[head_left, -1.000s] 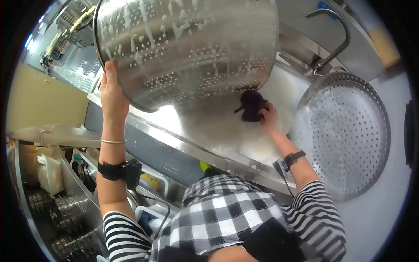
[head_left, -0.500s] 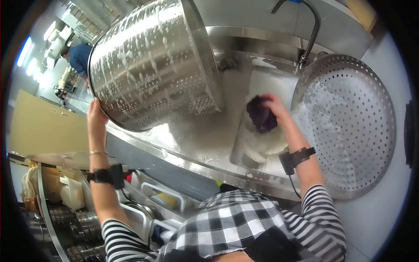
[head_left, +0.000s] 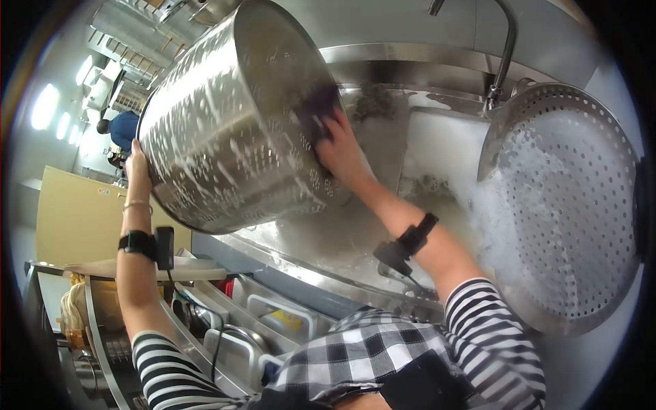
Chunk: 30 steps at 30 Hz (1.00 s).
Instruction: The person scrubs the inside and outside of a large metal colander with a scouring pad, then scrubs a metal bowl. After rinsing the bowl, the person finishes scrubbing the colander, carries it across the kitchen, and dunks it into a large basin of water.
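Observation:
A large perforated steel strainer pot [head_left: 205, 130], streaked with suds, lies tilted on its side over the sink [head_left: 307, 239], its mouth facing right. My left hand [head_left: 137, 162] grips the edge at its far left end, the fingers mostly hidden behind it. At the mouth, my right hand [head_left: 338, 154] presses a dark purple cloth [head_left: 316, 113] to the inner wall near the rim. The cloth is blurred by motion.
A big round perforated steel lid or tray [head_left: 567, 219] with foam leans at the sink's right. Above it stands a faucet [head_left: 509, 51]. A dark scrubber-like clump [head_left: 374, 102] rests at the sink's back. Shelves with trays [head_left: 273, 314] are below left; another person [head_left: 123, 130] is far left.
My right hand has carried the purple cloth from the sink's right side up and left into the pot's mouth. The pot has turned slightly, showing more of its inside.

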Each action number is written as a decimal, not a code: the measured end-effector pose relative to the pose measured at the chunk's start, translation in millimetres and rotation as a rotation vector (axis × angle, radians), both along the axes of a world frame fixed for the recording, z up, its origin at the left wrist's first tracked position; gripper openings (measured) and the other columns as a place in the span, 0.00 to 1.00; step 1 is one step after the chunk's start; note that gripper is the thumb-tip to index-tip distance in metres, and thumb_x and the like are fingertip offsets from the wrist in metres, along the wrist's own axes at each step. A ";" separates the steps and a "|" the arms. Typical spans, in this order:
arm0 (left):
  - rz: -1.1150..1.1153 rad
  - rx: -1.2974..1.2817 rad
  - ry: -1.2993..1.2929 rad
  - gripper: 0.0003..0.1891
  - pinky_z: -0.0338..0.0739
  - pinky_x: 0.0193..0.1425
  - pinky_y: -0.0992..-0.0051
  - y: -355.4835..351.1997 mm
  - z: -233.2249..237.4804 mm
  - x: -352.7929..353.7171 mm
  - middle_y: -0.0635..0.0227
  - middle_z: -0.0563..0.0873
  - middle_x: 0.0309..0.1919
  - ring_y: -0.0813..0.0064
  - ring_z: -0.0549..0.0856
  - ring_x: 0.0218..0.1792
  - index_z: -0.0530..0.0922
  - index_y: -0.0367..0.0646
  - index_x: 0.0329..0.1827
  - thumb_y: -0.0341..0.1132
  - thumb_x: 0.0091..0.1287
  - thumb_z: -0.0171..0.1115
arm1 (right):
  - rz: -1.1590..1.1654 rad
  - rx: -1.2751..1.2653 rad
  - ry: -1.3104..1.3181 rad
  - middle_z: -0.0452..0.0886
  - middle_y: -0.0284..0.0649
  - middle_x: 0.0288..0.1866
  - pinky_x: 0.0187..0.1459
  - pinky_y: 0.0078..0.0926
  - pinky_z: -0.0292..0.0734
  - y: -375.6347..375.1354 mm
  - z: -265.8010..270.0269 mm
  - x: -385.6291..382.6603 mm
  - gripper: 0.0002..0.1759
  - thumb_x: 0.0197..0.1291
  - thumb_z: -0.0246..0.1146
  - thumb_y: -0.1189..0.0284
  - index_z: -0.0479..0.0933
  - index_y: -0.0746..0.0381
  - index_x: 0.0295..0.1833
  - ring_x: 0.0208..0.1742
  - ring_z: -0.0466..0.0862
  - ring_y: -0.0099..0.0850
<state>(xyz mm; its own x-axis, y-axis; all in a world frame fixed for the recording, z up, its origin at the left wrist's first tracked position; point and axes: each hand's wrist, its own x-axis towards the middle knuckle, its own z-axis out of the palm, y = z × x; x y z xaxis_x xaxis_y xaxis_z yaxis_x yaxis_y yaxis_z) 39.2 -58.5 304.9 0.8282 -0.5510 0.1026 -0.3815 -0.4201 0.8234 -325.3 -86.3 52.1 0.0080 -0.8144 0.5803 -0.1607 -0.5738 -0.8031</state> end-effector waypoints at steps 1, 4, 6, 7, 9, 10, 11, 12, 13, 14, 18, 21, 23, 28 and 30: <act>0.053 -0.044 0.025 0.37 0.72 0.51 0.62 13.0 -6.2 -20.1 0.51 0.77 0.50 0.60 0.79 0.46 0.69 0.28 0.55 0.60 0.64 0.45 | 0.062 0.215 0.139 0.59 0.55 0.64 0.61 0.39 0.62 3.0 -38.2 5.0 0.25 0.53 0.52 0.69 0.66 0.63 0.59 0.61 0.64 0.53; -0.146 -0.237 0.131 0.34 0.76 0.48 0.68 46.7 -33.2 -19.2 0.55 0.78 0.49 0.65 0.80 0.45 0.68 0.30 0.56 0.58 0.66 0.44 | 0.006 0.648 0.225 0.66 0.55 0.59 0.60 0.39 0.64 16.2 -117.9 1.8 0.24 0.51 0.52 0.70 0.68 0.66 0.56 0.58 0.68 0.50; -0.180 -0.290 0.152 0.34 0.76 0.48 0.70 55.7 -45.6 -1.6 0.56 0.78 0.49 0.67 0.81 0.44 0.68 0.30 0.56 0.57 0.67 0.43 | 0.086 0.573 0.367 0.67 0.55 0.58 0.56 0.41 0.67 -1.8 -130.8 -8.4 0.24 0.52 0.52 0.69 0.69 0.64 0.56 0.56 0.70 0.52; -0.213 -0.333 0.185 0.33 0.77 0.47 0.72 62.9 -56.4 4.6 0.57 0.78 0.48 0.68 0.81 0.43 0.68 0.30 0.56 0.56 0.68 0.42 | 0.164 0.507 0.517 0.69 0.55 0.57 0.53 0.42 0.70 -4.1 -134.6 -17.5 0.24 0.52 0.52 0.67 0.70 0.63 0.56 0.54 0.72 0.54; -0.229 -0.372 0.196 0.32 0.77 0.47 0.72 71.3 -71.6 15.2 0.58 0.79 0.47 0.68 0.81 0.42 0.68 0.30 0.56 0.56 0.68 0.42 | 0.247 0.671 0.289 0.71 0.55 0.55 0.53 0.41 0.69 -10.1 -128.3 -41.7 0.22 0.51 0.52 0.68 0.71 0.63 0.54 0.54 0.72 0.53; -0.255 -0.420 0.198 0.32 0.77 0.46 0.72 72.6 -75.9 17.6 0.58 0.79 0.47 0.69 0.81 0.41 0.68 0.30 0.56 0.56 0.68 0.41 | 0.318 0.818 0.046 0.73 0.54 0.52 0.54 0.40 0.69 -15.2 -121.1 -56.7 0.21 0.51 0.52 0.69 0.73 0.64 0.51 0.54 0.72 0.52; -0.245 -0.432 0.196 0.32 0.77 0.45 0.73 76.6 -80.3 16.3 0.59 0.80 0.45 0.70 0.81 0.40 0.69 0.31 0.55 0.56 0.68 0.41 | 0.240 0.725 0.133 0.75 0.52 0.50 0.52 0.37 0.70 -12.7 -121.5 -76.8 0.20 0.50 0.54 0.69 0.74 0.64 0.50 0.52 0.73 0.50; -0.234 -0.442 0.205 0.32 0.77 0.45 0.73 79.8 -84.1 16.9 0.59 0.80 0.45 0.70 0.81 0.40 0.69 0.31 0.55 0.56 0.68 0.41 | 0.160 0.624 0.217 0.76 0.50 0.47 0.51 0.34 0.71 -9.7 -125.4 -99.3 0.20 0.49 0.56 0.70 0.74 0.65 0.49 0.50 0.75 0.47; -0.243 -0.428 0.207 0.32 0.77 0.45 0.74 82.8 -87.1 17.3 0.60 0.80 0.45 0.71 0.81 0.40 0.69 0.31 0.55 0.56 0.68 0.42 | -0.022 0.466 0.397 0.77 0.50 0.45 0.50 0.35 0.72 -3.2 -133.0 -119.1 0.20 0.48 0.56 0.71 0.74 0.64 0.49 0.48 0.76 0.47; -0.250 -0.411 0.209 0.32 0.77 0.45 0.74 86.0 -91.2 17.2 0.60 0.80 0.45 0.72 0.81 0.40 0.69 0.31 0.54 0.56 0.68 0.42 | -0.202 0.301 0.570 0.78 0.50 0.43 0.49 0.36 0.72 6.5 -143.9 -139.3 0.21 0.47 0.56 0.72 0.74 0.63 0.50 0.46 0.77 0.47; -0.273 -0.460 0.223 0.33 0.78 0.43 0.74 86.3 -102.9 15.3 0.61 0.81 0.43 0.72 0.81 0.39 0.70 0.30 0.53 0.57 0.68 0.41 | -0.288 0.549 0.779 0.77 0.51 0.41 0.46 0.39 0.73 28.8 -201.9 -181.3 0.23 0.47 0.57 0.74 0.73 0.63 0.54 0.43 0.77 0.47; -0.307 -0.450 0.248 0.34 0.77 0.43 0.75 85.9 -106.7 18.9 0.61 0.81 0.42 0.72 0.82 0.38 0.72 0.30 0.51 0.59 0.67 0.41 | -0.127 1.052 0.461 0.78 0.45 0.39 0.43 0.33 0.73 28.4 -186.1 -179.2 0.24 0.49 0.57 0.75 0.71 0.63 0.55 0.40 0.78 0.39; -0.300 -0.440 0.223 0.35 0.77 0.44 0.75 85.6 -107.0 21.7 0.60 0.81 0.42 0.72 0.82 0.39 0.72 0.30 0.51 0.60 0.66 0.41 | 0.033 1.082 -0.129 0.77 0.35 0.37 0.39 0.21 0.72 7.7 -181.9 -171.5 0.24 0.51 0.54 0.76 0.70 0.64 0.57 0.36 0.77 0.25; -0.306 -0.445 0.248 0.36 0.76 0.44 0.77 83.1 -111.4 27.1 0.60 0.82 0.42 0.74 0.81 0.39 0.73 0.31 0.50 0.62 0.64 0.42 | 0.291 0.569 -0.416 0.75 0.41 0.54 0.54 0.24 0.67 -19.8 36.2 -104.0 0.24 0.52 0.56 0.77 0.69 0.69 0.57 0.52 0.74 0.30; -0.409 -0.450 0.363 0.36 0.75 0.30 0.77 85.5 -109.6 23.8 0.66 0.81 0.30 0.78 0.79 0.26 0.76 0.33 0.46 0.63 0.64 0.42 | 0.194 0.226 -0.405 0.75 0.40 0.54 0.56 0.25 0.65 -41.7 88.3 -75.2 0.23 0.53 0.57 0.78 0.69 0.69 0.57 0.53 0.73 0.30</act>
<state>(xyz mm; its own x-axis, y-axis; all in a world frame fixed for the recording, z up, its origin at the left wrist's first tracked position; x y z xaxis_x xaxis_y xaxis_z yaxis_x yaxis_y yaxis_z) 63.0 26.9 195.3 0.5889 -0.7941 0.1501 -0.1050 0.1089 0.9885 -400.5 -128.0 140.4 -0.0176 -0.9257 0.3778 0.2820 -0.3671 -0.8864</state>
